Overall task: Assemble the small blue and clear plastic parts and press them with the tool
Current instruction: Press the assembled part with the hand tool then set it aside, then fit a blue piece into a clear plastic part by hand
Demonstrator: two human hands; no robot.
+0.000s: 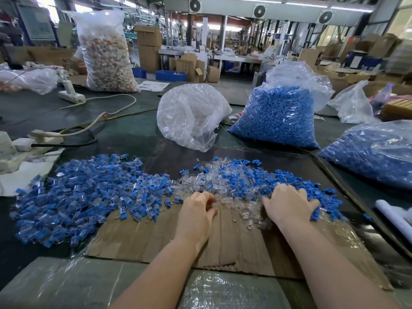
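Left hand (197,210) rests on the cardboard sheet (169,244) with fingers curled inward, apparently pinching a small clear part, though what it grips is too small to confirm; right hand (289,205) lies fingers bent and spread over the near edge of the loose mixed pile (240,181) of blue and clear parts. That pile runs left to right just beyond both hands, nearer the right one. The joined pieces (84,192) lie to the left; no pressing tool is identifiable.
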